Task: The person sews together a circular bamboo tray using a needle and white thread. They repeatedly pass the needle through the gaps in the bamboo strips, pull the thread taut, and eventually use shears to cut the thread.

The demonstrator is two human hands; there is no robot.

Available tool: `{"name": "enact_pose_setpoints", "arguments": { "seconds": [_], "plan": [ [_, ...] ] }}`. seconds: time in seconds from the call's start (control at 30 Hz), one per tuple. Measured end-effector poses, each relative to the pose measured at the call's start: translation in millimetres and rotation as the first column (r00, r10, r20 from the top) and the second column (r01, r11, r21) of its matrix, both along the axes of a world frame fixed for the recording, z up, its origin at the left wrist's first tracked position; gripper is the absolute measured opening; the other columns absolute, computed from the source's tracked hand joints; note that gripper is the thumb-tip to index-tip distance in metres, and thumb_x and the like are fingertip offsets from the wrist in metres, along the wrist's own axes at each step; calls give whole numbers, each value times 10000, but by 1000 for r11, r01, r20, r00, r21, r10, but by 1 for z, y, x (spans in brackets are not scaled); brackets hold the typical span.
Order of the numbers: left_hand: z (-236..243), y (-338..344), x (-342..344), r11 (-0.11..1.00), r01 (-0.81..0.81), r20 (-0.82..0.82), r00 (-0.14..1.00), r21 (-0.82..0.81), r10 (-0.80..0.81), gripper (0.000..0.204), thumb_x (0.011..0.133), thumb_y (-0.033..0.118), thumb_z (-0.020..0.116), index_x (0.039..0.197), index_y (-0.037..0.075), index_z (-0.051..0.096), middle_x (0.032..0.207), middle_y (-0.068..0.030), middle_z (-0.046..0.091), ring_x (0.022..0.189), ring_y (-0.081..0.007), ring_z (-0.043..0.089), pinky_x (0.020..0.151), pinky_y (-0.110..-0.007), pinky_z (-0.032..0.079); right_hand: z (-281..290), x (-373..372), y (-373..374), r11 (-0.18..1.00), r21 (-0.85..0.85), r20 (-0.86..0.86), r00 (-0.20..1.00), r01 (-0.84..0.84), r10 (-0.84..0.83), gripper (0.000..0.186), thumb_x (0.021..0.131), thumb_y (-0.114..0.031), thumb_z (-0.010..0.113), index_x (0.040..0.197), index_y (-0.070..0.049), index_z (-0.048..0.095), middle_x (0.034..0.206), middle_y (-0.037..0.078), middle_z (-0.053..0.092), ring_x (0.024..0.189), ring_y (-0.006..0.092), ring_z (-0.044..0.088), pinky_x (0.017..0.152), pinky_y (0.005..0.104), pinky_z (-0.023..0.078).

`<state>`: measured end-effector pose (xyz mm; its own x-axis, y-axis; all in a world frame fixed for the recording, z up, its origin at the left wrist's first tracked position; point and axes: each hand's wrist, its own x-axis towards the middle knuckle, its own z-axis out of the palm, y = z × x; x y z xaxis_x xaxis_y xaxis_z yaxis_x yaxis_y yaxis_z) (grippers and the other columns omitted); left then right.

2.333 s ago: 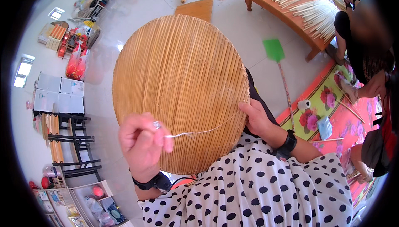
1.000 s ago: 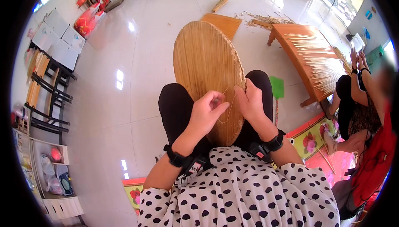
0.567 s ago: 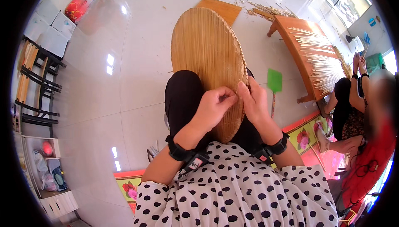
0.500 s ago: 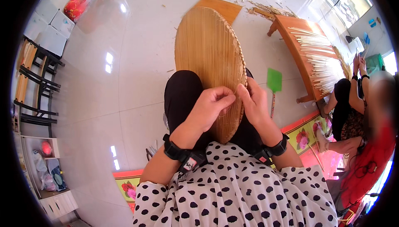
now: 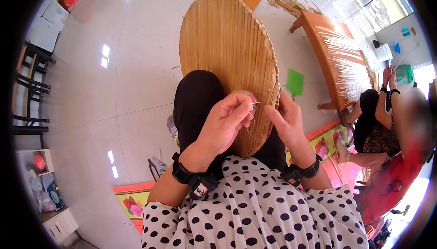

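A large oval disc of narrow bamboo strips [image 5: 223,39], edged with a stitched rim, stands tilted on my lap against my dark-trousered knees. In front of its lower part is my left hand [image 5: 221,123], its thumb and fingers pinching a thin needle [image 5: 258,102] that points toward the rim. White thread [image 5: 251,117] hangs in a loop by those fingers. My right hand [image 5: 287,119] grips the disc's right rim, thumb on the near face and fingers partly hidden behind it.
A low wooden table [image 5: 322,62] bearing many pale strips [image 5: 348,69] stands at right, with a seated co-worker [image 5: 380,112] beside it. A green fly swatter [image 5: 295,82] lies near my right hand. Flowered mat [image 5: 132,201] lies underfoot; dark-framed stools [image 5: 32,87] stand left.
My left hand has drawn back slightly from the rim, and the needle and thread now show. The disc appears turned more face-on. The whole view has shifted a little.
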<state>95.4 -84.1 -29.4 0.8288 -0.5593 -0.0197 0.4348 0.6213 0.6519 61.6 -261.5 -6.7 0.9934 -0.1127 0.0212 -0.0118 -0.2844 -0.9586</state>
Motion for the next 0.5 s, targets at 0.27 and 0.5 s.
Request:
{"name": "enact_pose_setpoints", "arguments": {
  "seconds": [0.27,0.5],
  "plan": [
    [4,-10,-1,974,-53,-242,970,-220,-2,125,994,158,530,918,74,583,911,-41,595,682,-64,489,633,-200,401,13,-10,15,972,-234,8,1000,-6,8,208,851,-75,634,1013,42,576,583,46,507,516,58,427,467,250,365],
    [24,-5,-5,999,-32,-198,980,-19,28,156,995,157,519,865,79,560,864,-44,575,633,-58,451,602,-195,377,14,-13,25,947,-313,34,998,67,-60,146,849,-64,637,912,36,551,582,145,518,462,156,468,472,309,405]
  ]
}}
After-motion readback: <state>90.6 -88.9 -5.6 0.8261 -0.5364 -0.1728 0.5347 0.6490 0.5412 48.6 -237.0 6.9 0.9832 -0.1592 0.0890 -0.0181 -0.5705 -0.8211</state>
